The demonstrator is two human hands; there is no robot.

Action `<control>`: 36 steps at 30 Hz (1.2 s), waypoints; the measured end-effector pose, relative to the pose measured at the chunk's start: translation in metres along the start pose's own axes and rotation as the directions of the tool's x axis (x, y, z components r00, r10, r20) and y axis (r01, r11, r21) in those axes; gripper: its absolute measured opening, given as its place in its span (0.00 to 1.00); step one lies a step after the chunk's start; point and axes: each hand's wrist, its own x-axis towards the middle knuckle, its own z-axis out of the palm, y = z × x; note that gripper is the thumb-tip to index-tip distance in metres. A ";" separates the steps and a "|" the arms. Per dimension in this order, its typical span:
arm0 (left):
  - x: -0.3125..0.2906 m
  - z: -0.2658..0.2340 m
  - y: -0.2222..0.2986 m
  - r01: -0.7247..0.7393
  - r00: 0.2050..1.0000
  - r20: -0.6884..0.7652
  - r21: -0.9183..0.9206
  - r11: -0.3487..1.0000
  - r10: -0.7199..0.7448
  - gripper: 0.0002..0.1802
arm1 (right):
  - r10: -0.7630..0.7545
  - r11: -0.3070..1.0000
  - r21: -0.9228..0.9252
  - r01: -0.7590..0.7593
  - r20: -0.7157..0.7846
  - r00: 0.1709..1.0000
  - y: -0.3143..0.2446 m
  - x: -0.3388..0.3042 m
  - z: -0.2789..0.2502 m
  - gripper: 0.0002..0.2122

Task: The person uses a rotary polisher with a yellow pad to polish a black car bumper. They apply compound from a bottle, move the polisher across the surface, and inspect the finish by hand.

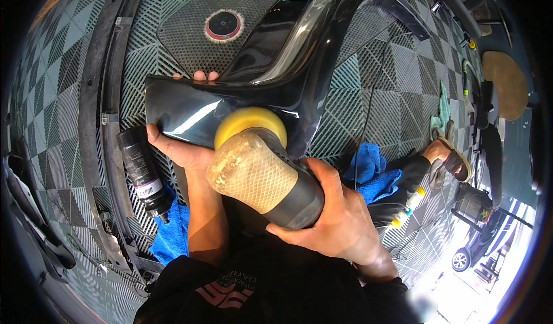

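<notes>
A glossy black car body panel [184, 108] lies on the tiled floor in front of me. My left hand [178, 145] grips its near edge, with fingertips showing over the far edge. My right hand [337, 214] is wrapped around the body of a handheld polisher [265, 177] with a dusty tan head. Its yellow foam pad [250, 122] presses on the panel's surface.
A black bottle [143, 171] lies at the left beside a blue cloth [173, 235]. Another blue cloth [374, 171] and a small yellow-capped bottle [406, 207] lie at the right. A round pad [223, 25] sits on the floor beyond. A sandalled foot [446, 157] is at the right.
</notes>
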 end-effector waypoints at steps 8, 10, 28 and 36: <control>-0.003 -0.001 0.002 0.029 1.000 -0.006 -0.038 0.999 -0.029 0.48 | 0.064 0.998 0.020 -0.064 -0.009 0.998 -0.002 0.004 0.001 0.50; -0.002 -0.004 0.002 0.029 0.999 0.022 -0.054 0.998 -0.028 0.49 | 0.068 0.998 0.022 -0.067 -0.015 0.998 -0.003 0.005 0.000 0.50; -0.003 0.005 -0.003 -0.019 0.998 -0.062 0.009 1.000 0.020 0.48 | 0.054 0.986 0.158 -0.054 -0.001 0.999 -0.013 0.015 0.024 0.45; -0.002 -0.004 0.000 0.024 0.997 0.076 -0.037 0.999 -0.021 0.48 | 0.029 0.993 0.115 -0.018 -0.096 0.995 -0.003 0.010 0.023 0.49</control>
